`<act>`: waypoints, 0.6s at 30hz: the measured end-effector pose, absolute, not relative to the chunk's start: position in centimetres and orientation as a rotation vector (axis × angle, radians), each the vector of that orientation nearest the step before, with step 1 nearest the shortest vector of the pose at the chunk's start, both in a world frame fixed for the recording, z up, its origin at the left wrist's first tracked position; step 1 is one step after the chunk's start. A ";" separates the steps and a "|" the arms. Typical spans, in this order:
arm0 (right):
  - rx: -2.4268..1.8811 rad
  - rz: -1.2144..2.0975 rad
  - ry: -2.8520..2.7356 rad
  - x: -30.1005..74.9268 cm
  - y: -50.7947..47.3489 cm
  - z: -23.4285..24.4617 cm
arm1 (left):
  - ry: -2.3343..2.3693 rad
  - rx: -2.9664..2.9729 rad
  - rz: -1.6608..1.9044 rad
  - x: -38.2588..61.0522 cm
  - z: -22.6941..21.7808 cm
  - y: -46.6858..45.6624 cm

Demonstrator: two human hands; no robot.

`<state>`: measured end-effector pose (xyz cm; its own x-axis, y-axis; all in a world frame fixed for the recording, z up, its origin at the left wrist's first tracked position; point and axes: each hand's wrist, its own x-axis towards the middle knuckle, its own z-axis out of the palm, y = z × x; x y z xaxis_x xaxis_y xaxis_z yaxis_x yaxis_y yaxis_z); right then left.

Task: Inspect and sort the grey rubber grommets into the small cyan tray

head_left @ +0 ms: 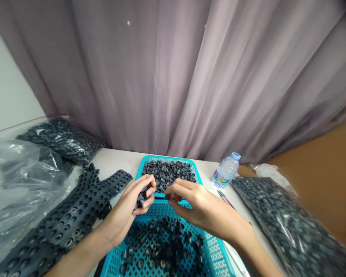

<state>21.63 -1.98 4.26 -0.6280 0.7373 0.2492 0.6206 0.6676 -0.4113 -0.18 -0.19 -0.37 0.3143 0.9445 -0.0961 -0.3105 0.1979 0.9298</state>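
My left hand point(142, 198) is cupped around several small black ring-shaped parts point(142, 197), which show between the palm and curled fingers. Between the thumb and fingers of my right hand point(184, 196) is one small black part point(167, 197), pinched a little to the right of the left hand. Both hands are above the near turquoise basket point(216, 250), where many loose black ring-shaped parts point(162, 264) lie scattered over the mesh bottom. Just beyond the hands stands another turquoise basket point(198, 175), its bottom covered by similar black parts point(167, 173).
Black perforated rubber strips point(66, 219) lie at left beside a clear plastic bag point(17, 177). Filled bags of black parts lie back left point(60, 140) and right point(288, 219). A water bottle point(226, 171) and a pen-like tool point(225, 197) are on the white table point(112, 157).
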 end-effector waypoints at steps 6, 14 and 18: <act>-1.022 0.389 -2.474 21.7 -1.6 3.7 | 0.801 0.983 1.006 -0.1 -0.5 -0.3; -0.933 0.575 -2.598 21.3 -1.7 3.5 | 0.825 0.993 0.983 -0.1 -0.3 -0.5; -0.923 0.586 -2.389 21.4 -1.9 4.2 | 0.847 0.999 0.971 0.1 -0.1 -0.7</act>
